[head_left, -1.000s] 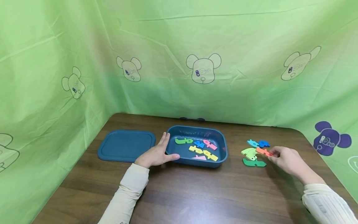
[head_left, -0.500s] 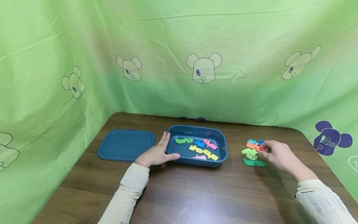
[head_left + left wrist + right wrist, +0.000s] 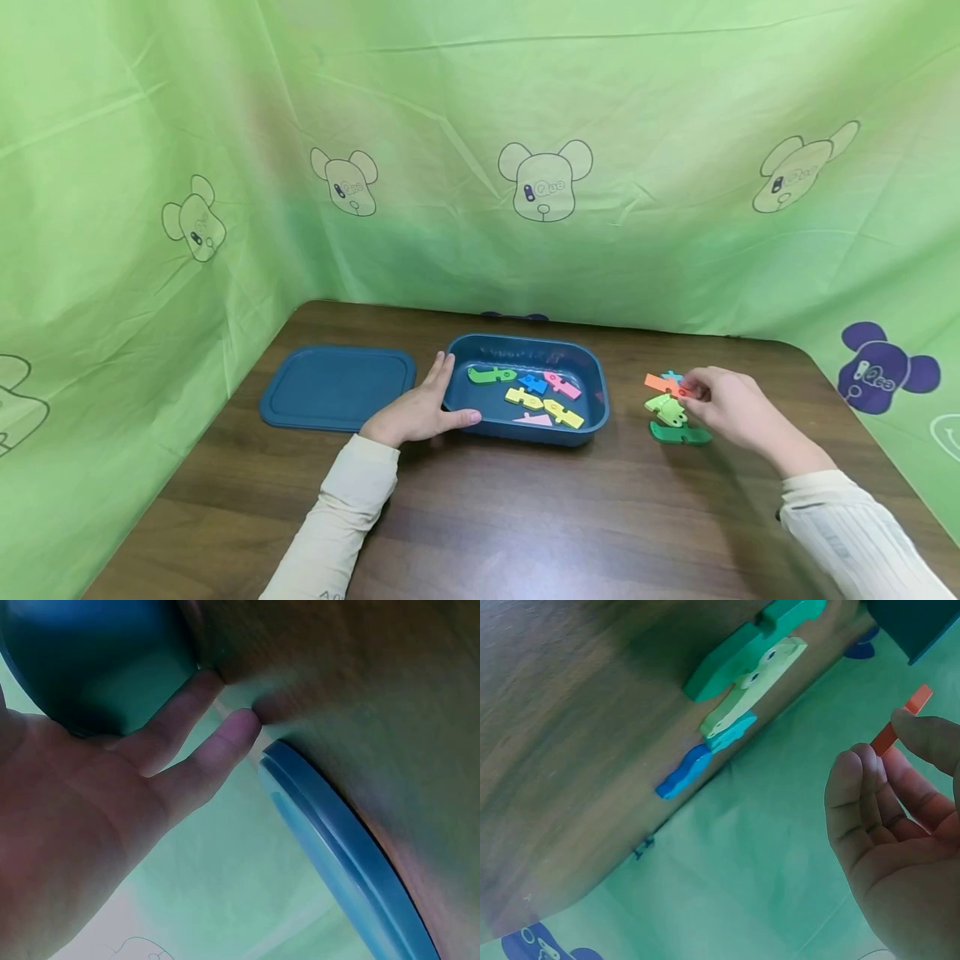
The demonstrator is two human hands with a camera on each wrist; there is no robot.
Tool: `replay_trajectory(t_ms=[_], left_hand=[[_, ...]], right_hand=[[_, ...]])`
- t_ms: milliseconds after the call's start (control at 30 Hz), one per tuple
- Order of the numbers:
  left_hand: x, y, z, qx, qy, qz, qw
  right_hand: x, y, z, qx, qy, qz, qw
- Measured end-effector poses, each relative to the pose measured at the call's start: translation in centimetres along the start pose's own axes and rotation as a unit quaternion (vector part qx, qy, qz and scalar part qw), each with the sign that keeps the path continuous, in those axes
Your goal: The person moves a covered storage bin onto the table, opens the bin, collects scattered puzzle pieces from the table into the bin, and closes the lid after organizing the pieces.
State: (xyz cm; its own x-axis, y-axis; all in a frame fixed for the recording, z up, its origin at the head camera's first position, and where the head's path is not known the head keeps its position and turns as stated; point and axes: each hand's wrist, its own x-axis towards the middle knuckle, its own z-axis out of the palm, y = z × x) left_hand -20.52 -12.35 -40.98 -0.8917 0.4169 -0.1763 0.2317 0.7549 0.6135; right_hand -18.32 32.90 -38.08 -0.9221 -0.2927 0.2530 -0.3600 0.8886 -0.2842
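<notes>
Between thumb and fingertips my right hand (image 3: 731,408) pinches an orange puzzle piece (image 3: 662,384), raised off the table in the right wrist view. Below it lie a dark green piece (image 3: 679,434), a light green piece with eyes (image 3: 666,410), a light blue piece (image 3: 731,732) and a dark blue piece (image 3: 684,772). My left hand (image 3: 420,412) rests against the left side of a dark blue box (image 3: 525,434), fingers straight, thumb at the front rim. Inside the box lie a green piece (image 3: 491,376), a blue piece (image 3: 533,383) and several yellow and pink ones.
A flat blue lid (image 3: 337,388) lies on the brown wooden table (image 3: 525,517), left of the box. Behind the table hangs a green curtain (image 3: 435,208) printed with bear heads.
My right hand has lifted the orange piece from the other pieces and moved it left and slightly away. The left hand stays in place on the box.
</notes>
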Motion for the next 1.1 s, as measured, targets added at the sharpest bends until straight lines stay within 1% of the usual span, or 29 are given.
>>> replay_trajectory(t_ms=[200, 433, 767, 1100], left_hand=[[0.0, 0.1, 0.0, 0.001, -0.001, 0.002, 1.0], [0.0, 0.0, 0.0, 0.007, -0.001, 0.001, 1.0], [-0.1, 0.2, -0.1, 0.007, -0.006, -0.003, 1.0], [0.0, 0.1, -0.1, 0.006, -0.004, -0.002, 1.0]], right_hand=[[0.5, -0.8, -0.1, 0.016, -0.015, 0.008, 0.9997], [1.1, -1.4, 0.0, 0.006, -0.006, -0.013, 0.9999], [2.1, -2.6, 0.2, 0.006, -0.009, -0.024, 0.9996], [3.2, -4.2, 0.4, 0.011, -0.017, -0.042, 0.9989]])
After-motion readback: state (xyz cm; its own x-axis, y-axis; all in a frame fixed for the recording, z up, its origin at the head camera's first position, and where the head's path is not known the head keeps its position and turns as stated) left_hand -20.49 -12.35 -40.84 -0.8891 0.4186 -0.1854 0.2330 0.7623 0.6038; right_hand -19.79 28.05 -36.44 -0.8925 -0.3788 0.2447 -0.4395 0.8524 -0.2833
